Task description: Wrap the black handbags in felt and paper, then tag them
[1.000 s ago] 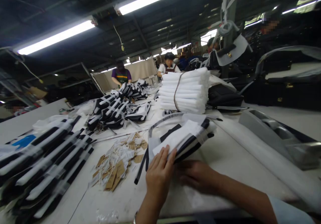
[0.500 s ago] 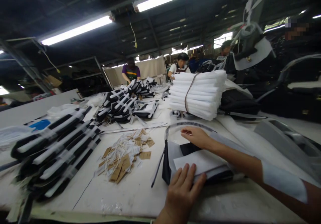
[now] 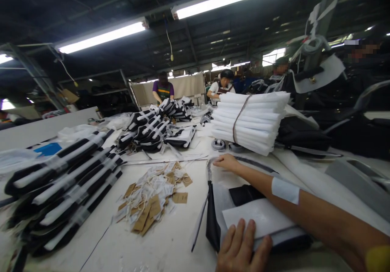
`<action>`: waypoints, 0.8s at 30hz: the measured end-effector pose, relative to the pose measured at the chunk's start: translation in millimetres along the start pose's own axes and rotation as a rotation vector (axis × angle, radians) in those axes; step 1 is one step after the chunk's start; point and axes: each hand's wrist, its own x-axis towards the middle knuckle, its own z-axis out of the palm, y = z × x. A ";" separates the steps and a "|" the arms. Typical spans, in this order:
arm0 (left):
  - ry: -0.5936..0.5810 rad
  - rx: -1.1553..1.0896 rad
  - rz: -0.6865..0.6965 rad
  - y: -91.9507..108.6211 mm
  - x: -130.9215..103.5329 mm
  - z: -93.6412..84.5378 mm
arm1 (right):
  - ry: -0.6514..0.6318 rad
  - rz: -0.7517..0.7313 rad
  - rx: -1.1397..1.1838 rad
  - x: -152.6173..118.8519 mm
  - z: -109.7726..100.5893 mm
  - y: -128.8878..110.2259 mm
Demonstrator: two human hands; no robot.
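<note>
A black bag [image 3: 215, 227] with pale wrapping lies in front of me, its plastic-wrapped strap [image 3: 209, 170] arching up behind it. My left hand [image 3: 240, 249] rests on the bag's near side, fingers spread over a white sheet [image 3: 258, 215]. Farther away, my right hand [image 3: 228, 163] reaches across the bag, its fingers closed at the strap's upper left bend. The fingertips partly hide the strap there. To the left lies a heap of brown and white tags with strings [image 3: 149, 207].
Wrapped black pieces [image 3: 70, 186] are stacked at the left, with more in a pile [image 3: 149, 129] farther back. A tied stack of white foam sheets [image 3: 252, 119] stands behind the bag. Two people work across the table. A grey case-like object [image 3: 356, 186] lies at the right.
My right hand has moved left from above the bag's opening to the strap. My left hand stays on the white sheet. The view has shifted, so the bag appears lower and farther right.
</note>
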 end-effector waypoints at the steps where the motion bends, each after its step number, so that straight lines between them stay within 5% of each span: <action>1: 0.006 -0.003 -0.017 1.3 -2.2 1.5 | 0.001 -0.041 0.018 -3.3 -5.0 -3.5; 5: -0.062 -0.011 0.004 0.3 -0.6 -3.5 | -0.002 -0.244 0.110 -32.7 -22.8 -23.0; 11: -0.270 0.000 0.130 -10.1 16.8 -22.1 | -0.050 -0.470 0.098 -111.7 -29.0 -39.1; 17: -0.302 -0.019 0.095 -8.6 23.2 -23.8 | -0.131 -0.676 0.138 -179.5 -3.4 -9.3; 24: -0.444 -0.081 0.060 -10.1 28.9 -31.7 | -0.135 -0.627 0.298 -197.6 5.2 14.1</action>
